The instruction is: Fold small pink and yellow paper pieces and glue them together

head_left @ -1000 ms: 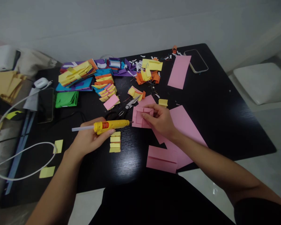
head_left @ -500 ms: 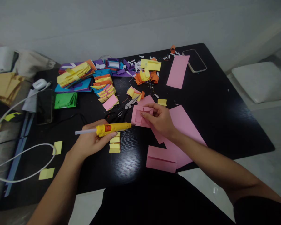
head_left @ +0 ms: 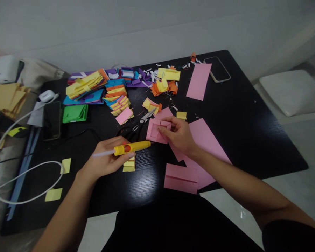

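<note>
Left hand (head_left: pixel 110 157): closed round the glue gun (head_left: pixel 132 148), thumb along its lower side, tip pointing right. Right hand (head_left: pixel 180 135): thumb and fingers pinched on the folded piece (head_left: pixel 153 132), pink, mid-frame. Gun tip is at the piece's lower edge; can't tell if touching.

Clear glue stick (head_left: pixel 103 153) sticks out the gun's back end. Scissors (head_left: pixel 144 119) lie just above and left of the piece, blades toward upper right. Yellow stack (head_left: pixel 129 165) sits below the gun, partly covered by it.

Pink sheet (head_left: pixel 208 150) right of centre, partly under the right forearm; creased pink card (head_left: pixel 181 177) at lower centre, touching it. Second pink sheet (head_left: pixel 198 82) upper right, beside the phone (head_left: pixel 217 70) and overlapping its edge.

Upper left: green stack (head_left: pixel 75 113), yellow bundle (head_left: pixel 86 84). Folded strips (head_left: pixel 117 96) run in a column right of those. All on the black table (head_left: pixel 252 140).
</note>
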`<state>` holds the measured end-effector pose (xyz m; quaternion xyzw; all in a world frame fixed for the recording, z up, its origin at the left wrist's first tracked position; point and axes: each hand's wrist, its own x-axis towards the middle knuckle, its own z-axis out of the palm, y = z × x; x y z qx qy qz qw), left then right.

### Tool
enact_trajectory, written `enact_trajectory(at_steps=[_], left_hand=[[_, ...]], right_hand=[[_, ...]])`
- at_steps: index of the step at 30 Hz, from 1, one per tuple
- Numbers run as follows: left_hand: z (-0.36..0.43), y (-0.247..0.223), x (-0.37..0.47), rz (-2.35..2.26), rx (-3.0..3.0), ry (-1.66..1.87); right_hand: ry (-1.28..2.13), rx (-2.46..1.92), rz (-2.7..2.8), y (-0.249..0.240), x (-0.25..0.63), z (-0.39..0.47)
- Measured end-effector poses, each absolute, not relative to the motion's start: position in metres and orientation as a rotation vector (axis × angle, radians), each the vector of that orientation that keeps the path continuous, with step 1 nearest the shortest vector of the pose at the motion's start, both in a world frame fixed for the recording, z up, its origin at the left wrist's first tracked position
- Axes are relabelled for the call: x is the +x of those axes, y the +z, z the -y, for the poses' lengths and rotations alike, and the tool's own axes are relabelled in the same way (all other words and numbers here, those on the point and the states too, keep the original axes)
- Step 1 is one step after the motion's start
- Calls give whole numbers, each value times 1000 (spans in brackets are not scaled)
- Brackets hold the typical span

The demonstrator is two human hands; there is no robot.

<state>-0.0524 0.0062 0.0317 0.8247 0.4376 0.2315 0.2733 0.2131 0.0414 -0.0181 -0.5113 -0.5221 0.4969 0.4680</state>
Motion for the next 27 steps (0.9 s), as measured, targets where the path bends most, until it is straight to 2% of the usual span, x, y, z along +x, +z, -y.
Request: enact_trajectory(at_steps=[5, 10, 14, 16, 20, 24, 27], left_hand=[[4, 46, -71, -1166, 2305, 567], [31, 51, -123, -1583, 2333, 552], [46, 34, -157, -1934, 2272, 364], [48, 26, -162, -1963, 2247, 321], [47, 29, -151, -1908, 2265, 411], [52, 42, -107, -2048, 2243, 501], [58, 39, -66, -2007, 2153, 353]], right_hand=[[1200, -1280, 1273, -17, 218, -46], [1248, -1241, 1268, -17, 217, -45], [1322, -1197, 1230, -17, 215, -43], [1362, -1175, 1223, -16, 214, -43], [1414, -1151, 1261, -15, 213, -42], [1459, -1147, 1261, -16, 212, -40], [1482, -1160, 1272, -17, 211, -38]])
